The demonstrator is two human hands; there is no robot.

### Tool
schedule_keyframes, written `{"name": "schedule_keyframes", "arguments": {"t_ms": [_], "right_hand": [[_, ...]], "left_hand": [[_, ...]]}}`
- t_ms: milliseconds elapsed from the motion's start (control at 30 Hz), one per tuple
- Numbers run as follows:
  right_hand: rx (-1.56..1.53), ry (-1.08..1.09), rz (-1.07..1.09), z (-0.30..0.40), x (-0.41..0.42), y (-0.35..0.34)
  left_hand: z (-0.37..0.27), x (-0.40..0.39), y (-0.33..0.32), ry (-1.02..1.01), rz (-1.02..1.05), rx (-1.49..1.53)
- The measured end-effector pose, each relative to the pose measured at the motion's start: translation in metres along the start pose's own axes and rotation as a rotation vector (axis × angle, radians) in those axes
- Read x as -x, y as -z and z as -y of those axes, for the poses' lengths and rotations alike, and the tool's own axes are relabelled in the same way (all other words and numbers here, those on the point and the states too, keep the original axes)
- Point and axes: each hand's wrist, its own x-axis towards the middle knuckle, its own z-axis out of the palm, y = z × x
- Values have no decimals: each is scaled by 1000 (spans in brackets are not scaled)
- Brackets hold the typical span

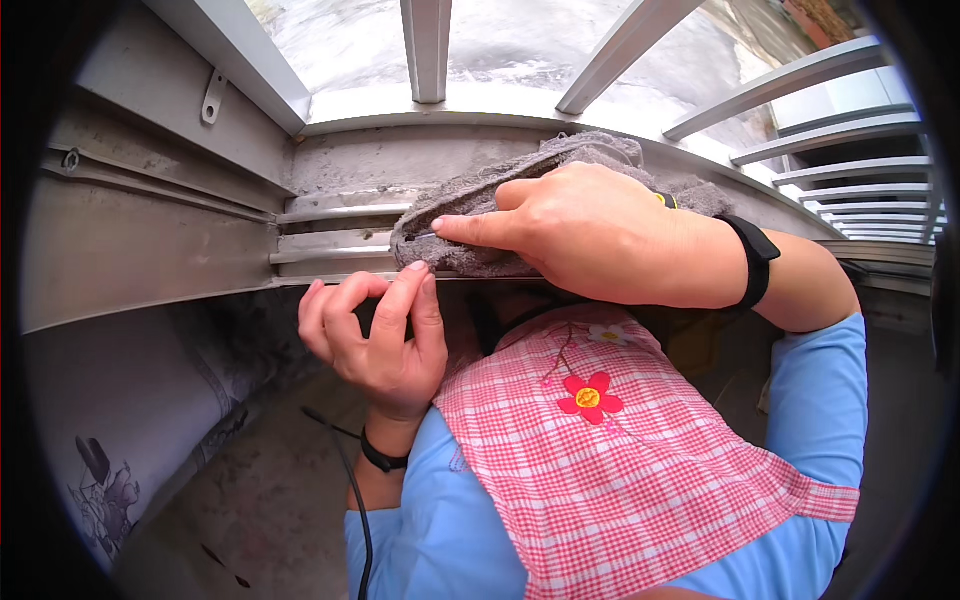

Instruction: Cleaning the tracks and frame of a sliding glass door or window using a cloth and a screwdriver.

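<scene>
A grey terry cloth [480,176] lies bunched over the metal window track [337,241]. My right hand [600,232] grips from above a slim tool whose black-and-yellow handle end [666,200] shows behind the palm. Its index finger points left along the tool, and the thin shaft [425,237] rests in a fold of the cloth. Most of the tool is hidden by hand and cloth. My left hand [382,322] is at the near edge of the track, fingers curled and apart, holding nothing. Its index fingertip is beside the cloth's left corner; whether they touch I cannot tell.
White metal bars [426,52] rise beyond the sill [352,157] and curve along the right. A metal window frame [150,232] stands at left, with a small bracket [214,97]. A black cable [352,480] hangs by my left forearm. I wear a red checked apron [600,480].
</scene>
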Motion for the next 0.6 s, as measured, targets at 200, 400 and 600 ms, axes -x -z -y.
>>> {"name": "schedule_keyframes", "arguments": {"t_ms": [200, 400, 600], "right_hand": [[9, 24, 56, -1, 5, 1], [-8, -9, 65, 5, 5, 0], [1, 44, -24, 12, -28, -10]], "left_hand": [[9, 8, 4, 49, -21, -26], [4, -7, 14, 87, -13, -44], [9, -35, 24, 232, 131, -165]]}}
